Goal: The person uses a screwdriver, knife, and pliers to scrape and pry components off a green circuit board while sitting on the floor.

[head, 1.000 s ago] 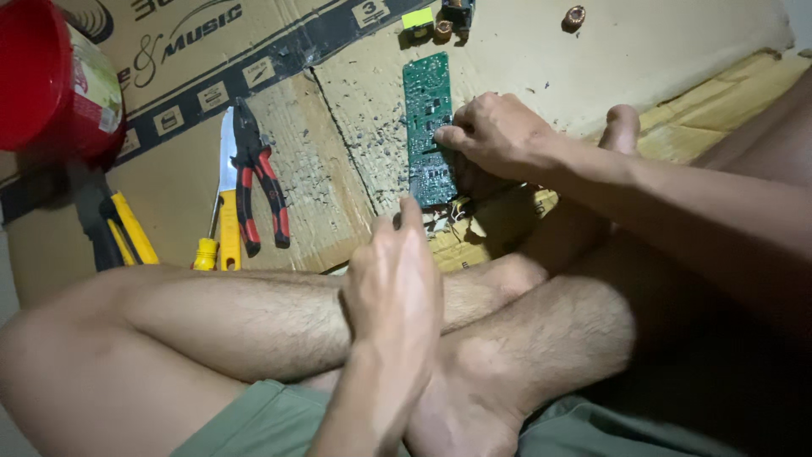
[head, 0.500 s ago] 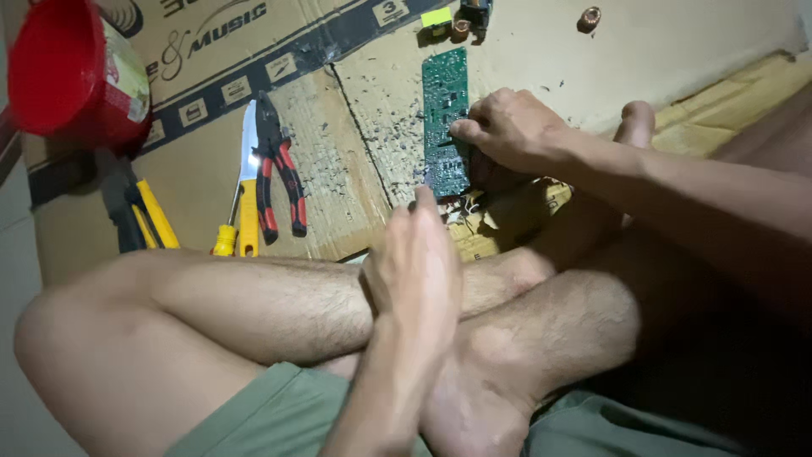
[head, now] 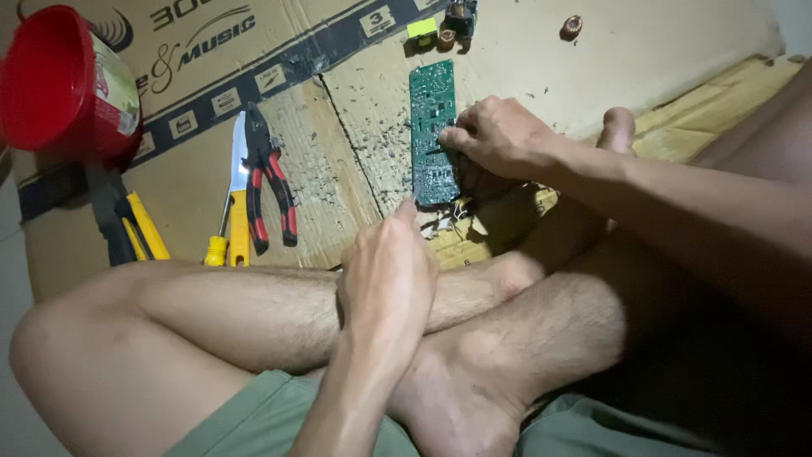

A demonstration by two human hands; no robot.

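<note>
A: Right hand (head: 499,135)?

B: Curled shut, fingertips pinching at the right edge of the green circuit board (head: 434,135), which is lying flat on the cardboard sheet (head: 355,144) at about 12 o'clock from the crossed legs. Likely pressing it down so it's not sliding. Can't tell if a small tool is in the fingers.

A: Left hand (head: 387,279)?

B: Resting on the shin, fingers loosely curled and pointing toward the board's near end, holding nothing that's showing. Looks like it's bracing there.

A: Stuff around?

B: Red-handled pliers (head: 269,182) and a yellow-handled knife (head: 237,195) lying side by side at 10 o'clock, within reach. Yellow-and-black tool (head: 127,224) further left, red plastic container (head: 59,80) at the far 10 o'clock corner. Small pulled parts, a yellow block (head: 422,28) and a copper coil (head: 572,25), sitting past the board at 12 to 1 o'clock. Dark flecks are scattering around the board.
</note>
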